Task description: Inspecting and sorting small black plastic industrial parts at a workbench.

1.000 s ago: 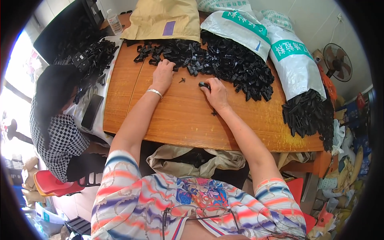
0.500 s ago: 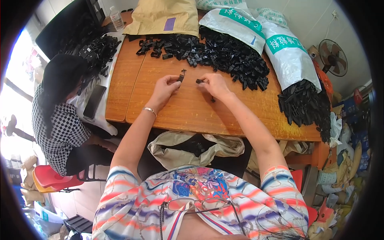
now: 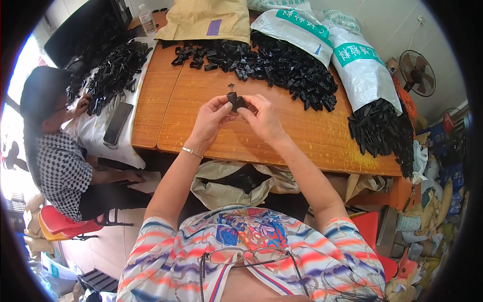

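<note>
Over the wooden table (image 3: 201, 136), my left hand (image 3: 210, 117) and my right hand (image 3: 264, 119) meet, fingertips closed. A small black plastic part (image 3: 232, 96) is pinched in my left fingers. Against it sits another black plastic part (image 3: 240, 104), gripped between my right thumb and fingers. The two parts touch, but whether they are joined cannot be made out. Just beyond my fingertips a thin dark piece (image 3: 231, 85) shows on the tabletop. Farther back lies a wide heap of loose black plastic parts (image 3: 287, 75).
A brown sack (image 3: 201, 20) and white sacks (image 3: 365, 75) stand around the back. Long black pieces (image 3: 380, 128) spill at the right. Below the table edge hangs an open sack (image 3: 211, 189). At left, a co-worker (image 3: 55, 151) reaches to another black pile (image 3: 118, 68).
My hands have come together, bringing the two black parts into contact. The co-worker has leaned back to the left, one hand now at their pile.
</note>
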`<control>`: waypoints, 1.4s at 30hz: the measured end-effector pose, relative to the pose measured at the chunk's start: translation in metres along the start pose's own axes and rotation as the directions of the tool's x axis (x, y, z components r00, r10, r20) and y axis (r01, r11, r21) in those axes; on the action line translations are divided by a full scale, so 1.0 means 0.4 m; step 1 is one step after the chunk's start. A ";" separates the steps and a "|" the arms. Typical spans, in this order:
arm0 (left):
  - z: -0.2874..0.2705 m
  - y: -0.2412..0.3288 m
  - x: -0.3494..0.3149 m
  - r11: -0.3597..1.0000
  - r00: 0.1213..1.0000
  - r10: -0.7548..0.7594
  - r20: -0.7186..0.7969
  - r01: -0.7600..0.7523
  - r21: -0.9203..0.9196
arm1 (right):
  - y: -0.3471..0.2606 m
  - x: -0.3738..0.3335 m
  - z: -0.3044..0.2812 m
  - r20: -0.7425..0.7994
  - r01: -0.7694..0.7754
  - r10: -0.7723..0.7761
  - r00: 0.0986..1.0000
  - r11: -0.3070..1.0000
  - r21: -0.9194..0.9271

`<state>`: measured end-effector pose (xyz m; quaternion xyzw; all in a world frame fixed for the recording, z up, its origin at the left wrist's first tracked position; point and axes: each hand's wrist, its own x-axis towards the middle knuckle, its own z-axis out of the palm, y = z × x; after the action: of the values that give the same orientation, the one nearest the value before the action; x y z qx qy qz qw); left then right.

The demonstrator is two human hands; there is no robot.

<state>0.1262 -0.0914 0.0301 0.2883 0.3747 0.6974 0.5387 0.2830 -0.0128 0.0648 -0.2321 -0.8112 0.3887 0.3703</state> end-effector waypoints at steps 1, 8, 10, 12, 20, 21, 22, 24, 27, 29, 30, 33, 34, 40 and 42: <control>0.003 -0.001 -0.003 1.000 1.000 0.004 0.011 -0.004 -0.007 | -0.003 -0.003 -0.002 -0.024 0.011 -0.012 1.000 1.000 -0.009; 0.023 -0.005 -0.019 0.998 0.999 0.047 0.008 -0.047 0.039 | -0.021 -0.005 -0.001 -0.062 -0.037 0.038 0.997 0.999 0.010; 0.025 -0.004 -0.018 0.996 0.996 0.079 0.034 -0.080 0.047 | -0.011 -0.007 0.006 -0.111 -0.021 0.032 0.993 0.995 0.099; 0.023 -0.002 -0.020 0.992 0.995 0.090 0.031 -0.092 0.092 | -0.006 -0.007 0.007 -0.093 -0.029 0.040 0.995 0.993 0.118; 0.067 0.001 -0.037 0.928 0.981 0.192 -0.014 -0.177 0.328 | -0.001 -0.025 0.033 -0.110 0.055 -0.064 0.992 0.995 -0.079; 0.083 0.001 -0.043 0.867 0.969 0.246 -0.007 -0.217 0.448 | 0.006 -0.028 0.037 -0.160 0.143 -0.173 0.972 0.973 -0.181; 0.093 0.006 -0.050 0.788 0.954 0.300 0.005 -0.250 0.563 | 0.003 -0.031 0.043 -0.194 0.224 -0.284 0.939 0.933 -0.282; 0.077 0.001 -0.051 0.731 0.959 0.285 0.012 -0.225 0.644 | -0.008 -0.045 0.050 -0.186 0.164 -0.210 0.960 0.958 -0.235; 0.061 0.002 -0.064 0.705 0.977 0.213 0.002 -0.155 0.692 | -0.023 -0.058 0.045 -0.108 0.053 -0.071 0.992 0.984 -0.168; 0.053 0.000 -0.070 0.741 0.988 0.153 -0.013 -0.106 0.663 | -0.024 -0.060 0.035 -0.042 -0.002 -0.004 0.999 0.988 -0.151; 0.044 -0.002 -0.069 0.762 0.994 0.109 -0.026 -0.067 0.644 | -0.023 -0.058 0.028 0.041 -0.041 0.048 0.998 0.989 -0.143; 0.018 -0.017 -0.060 0.833 0.995 0.060 -0.074 -0.009 0.553 | 0.008 -0.046 0.009 0.193 -0.072 0.083 0.978 0.995 -0.066; 0.018 -0.017 -0.058 0.878 0.993 0.047 -0.110 0.011 0.478 | 0.029 -0.042 0.003 0.258 -0.072 0.067 0.964 0.997 0.009; 0.053 0.044 -0.136 0.560 0.977 -0.173 0.123 -0.005 0.828 | 0.150 0.055 -0.025 0.139 -0.232 0.241 0.961 0.970 -0.079; 0.059 0.043 -0.182 0.350 0.934 -0.161 0.319 -0.248 0.904 | 0.203 0.097 -0.024 0.048 0.003 0.012 0.999 0.956 -0.294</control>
<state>0.1545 -0.1591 0.0575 0.6732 0.5931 0.3085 0.3159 0.2738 0.0652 0.0202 -0.2767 -0.8682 0.2704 0.3105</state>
